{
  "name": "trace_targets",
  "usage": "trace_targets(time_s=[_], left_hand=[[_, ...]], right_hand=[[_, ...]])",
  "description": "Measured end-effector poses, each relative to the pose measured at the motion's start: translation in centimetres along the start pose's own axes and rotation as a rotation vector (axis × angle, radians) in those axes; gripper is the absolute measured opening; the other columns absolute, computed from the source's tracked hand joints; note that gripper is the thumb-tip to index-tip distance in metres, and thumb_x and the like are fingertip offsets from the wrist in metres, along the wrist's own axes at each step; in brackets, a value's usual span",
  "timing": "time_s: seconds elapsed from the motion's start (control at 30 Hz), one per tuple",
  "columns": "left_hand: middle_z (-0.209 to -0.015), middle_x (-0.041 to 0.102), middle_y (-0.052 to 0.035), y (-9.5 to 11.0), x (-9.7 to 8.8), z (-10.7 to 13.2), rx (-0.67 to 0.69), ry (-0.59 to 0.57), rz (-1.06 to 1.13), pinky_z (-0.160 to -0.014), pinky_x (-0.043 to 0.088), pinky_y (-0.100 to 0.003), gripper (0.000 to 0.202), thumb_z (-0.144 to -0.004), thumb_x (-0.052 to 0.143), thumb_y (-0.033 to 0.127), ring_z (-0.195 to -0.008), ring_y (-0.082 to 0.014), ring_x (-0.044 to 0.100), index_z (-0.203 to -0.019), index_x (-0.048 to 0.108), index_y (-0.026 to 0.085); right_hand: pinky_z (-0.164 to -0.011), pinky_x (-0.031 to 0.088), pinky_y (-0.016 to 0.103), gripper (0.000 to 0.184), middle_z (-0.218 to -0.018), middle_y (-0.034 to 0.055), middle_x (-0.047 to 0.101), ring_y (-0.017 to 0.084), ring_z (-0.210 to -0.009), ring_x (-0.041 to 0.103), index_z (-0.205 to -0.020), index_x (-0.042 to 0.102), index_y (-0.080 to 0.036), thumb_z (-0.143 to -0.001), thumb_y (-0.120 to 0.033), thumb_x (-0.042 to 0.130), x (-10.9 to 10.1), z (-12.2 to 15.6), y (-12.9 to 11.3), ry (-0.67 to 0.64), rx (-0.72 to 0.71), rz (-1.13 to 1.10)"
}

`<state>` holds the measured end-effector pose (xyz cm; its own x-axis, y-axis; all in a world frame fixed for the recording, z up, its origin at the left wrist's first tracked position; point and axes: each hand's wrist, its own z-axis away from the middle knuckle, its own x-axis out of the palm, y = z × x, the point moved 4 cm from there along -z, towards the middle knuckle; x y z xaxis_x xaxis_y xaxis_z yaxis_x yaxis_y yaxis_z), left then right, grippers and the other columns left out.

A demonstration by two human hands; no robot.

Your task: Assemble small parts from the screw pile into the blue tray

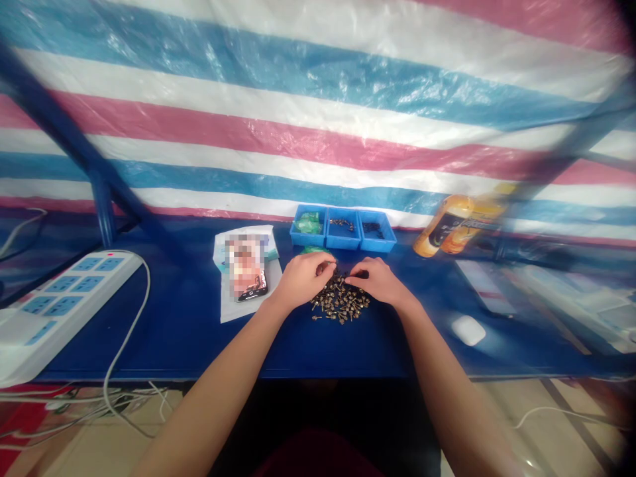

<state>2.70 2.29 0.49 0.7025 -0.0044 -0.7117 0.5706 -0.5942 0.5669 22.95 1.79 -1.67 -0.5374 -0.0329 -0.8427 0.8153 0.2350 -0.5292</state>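
On the blue table lies a loose pile of small dark, brass-coloured pieces with stems (342, 303), which look like screws. My left hand (305, 277) is over the pile's left side, its thumb and fingers pinched together. Over the right side, my right hand (377, 279) is also closed, with thumb and forefinger near the pieces. What either pinch holds is too small to make out. Behind the hands stand three joined blue trays. The left tray (293, 240) has green plastic in it; the middle tray (342, 242) and right tray (380, 246) hold small dark parts. More green plastic (314, 250) shows behind my left hand.
A phone (254, 286) lies on a white packet (231, 311) to the left. Further left are a white power strip (74, 285) and its cable (147, 285). Orange bottles (450, 225), a white case (468, 330) and a flat pale object (484, 288) are on the right.
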Motion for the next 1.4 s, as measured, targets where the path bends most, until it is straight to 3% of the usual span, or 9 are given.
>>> trace_targets(time_s=[0.2,0.4,0.57,0.77,0.97,1.17,1.4], left_hand=[[-0.090,0.074,-0.0010,0.2,-0.1,0.0,0.016,0.004,0.000,-0.071,0.048,-0.029,0.020,-0.094,0.050,0.030,-0.075,-0.0172,0.065,-0.095,0.069,0.024],[-0.092,0.074,-0.0006,0.3,-0.1,0.0,0.015,0.000,-0.006,-0.072,0.048,-0.029,0.021,-0.095,0.050,0.030,-0.076,-0.0167,0.065,-0.095,0.070,0.024],[-0.093,0.074,-0.0009,0.2,0.0,0.0,0.014,-0.015,0.007,-0.072,0.048,-0.029,0.019,-0.093,0.053,0.031,-0.076,-0.0165,0.064,-0.098,0.070,0.024],[-0.089,0.073,-0.0008,0.7,0.3,0.1,0.051,-0.075,0.084,-0.069,0.048,-0.027,0.020,-0.092,0.057,0.036,-0.074,-0.0158,0.064,-0.102,0.069,0.024],[-0.080,0.071,0.0000,1.0,0.2,0.0,0.077,-0.064,0.072,-0.065,0.044,-0.026,0.024,-0.095,0.053,0.038,-0.070,-0.0149,0.062,-0.089,0.071,0.024],[-0.080,0.071,0.0002,0.8,0.0,0.0,0.066,-0.019,0.067,-0.065,0.044,-0.026,0.020,-0.094,0.055,0.034,-0.068,-0.0142,0.061,-0.089,0.070,0.023],[-0.079,0.071,0.0000,0.7,0.1,0.0,0.095,-0.049,0.062,-0.064,0.043,-0.026,0.020,-0.095,0.054,0.033,-0.068,-0.0143,0.061,-0.089,0.071,0.023]], right_hand=[[-0.093,0.042,0.042,0.018,-0.091,0.0045,0.073,0.024,-0.095,0.060,-0.084,0.077,-0.027,-0.085,-0.042,0.067,-0.3,-0.1,-0.3,0.053,-0.076,-0.032],[-0.083,0.049,0.034,0.019,-0.093,0.0026,0.076,0.022,-0.090,0.068,-0.087,0.075,-0.024,-0.086,-0.040,0.065,-0.8,0.0,-1.1,0.081,-0.084,-0.303],[-0.082,0.050,0.034,0.026,-0.088,0.0028,0.073,0.019,-0.083,0.067,-0.084,0.068,-0.020,-0.078,-0.045,0.075,-0.4,-0.1,-1.0,0.145,-0.073,-0.533],[-0.069,0.051,0.032,0.033,-0.076,0.0022,0.071,0.017,-0.070,0.064,-0.077,0.068,-0.019,-0.072,-0.050,0.079,0.1,0.0,-2.0,0.071,-0.014,-0.726],[-0.077,0.054,0.035,0.028,-0.080,0.0032,0.075,0.021,-0.079,0.069,-0.079,0.076,-0.020,-0.069,-0.046,0.082,0.1,0.0,-2.6,0.074,0.017,-0.812],[-0.088,0.055,0.039,0.030,-0.096,0.0041,0.078,0.023,-0.092,0.071,-0.093,0.078,-0.023,-0.071,-0.044,0.080,0.1,0.1,-2.7,0.036,-0.011,-0.880],[-0.089,0.054,0.039,0.028,-0.094,0.0043,0.077,0.022,-0.090,0.071,-0.092,0.077,-0.022,-0.075,-0.044,0.078,0.3,0.1,-2.5,0.037,-0.044,-0.822]])
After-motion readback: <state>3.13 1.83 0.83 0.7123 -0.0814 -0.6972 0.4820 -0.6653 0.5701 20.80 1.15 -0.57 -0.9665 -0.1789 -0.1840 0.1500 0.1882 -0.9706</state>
